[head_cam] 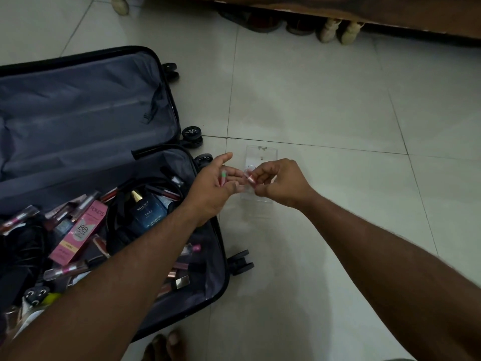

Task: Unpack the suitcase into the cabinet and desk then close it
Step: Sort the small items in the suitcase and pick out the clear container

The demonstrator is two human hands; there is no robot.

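Barely begun: the black hard-shell suitcase (78, 105) lies open at the frame's left, packed with cosmetics, while the left hand (213, 186) cradles small tubes and the right hand (278, 182) pinches one over a clear plastic organiser (261, 155).

Suitcase (86, 105) open flat on tiled floor (325, 95), lower half full of cosmetics: pink box (79, 230), blue perfume bottle (147, 213), lipsticks (62, 269). Left hand (213, 183) holds small tubes across palm. Right hand (276, 181) pinches pink tube (250, 177) just beside left fingertips. Both hands over clear organiser (260, 152) on floor beside suitcase. Shoes (338, 29) under wooden furniture at top.
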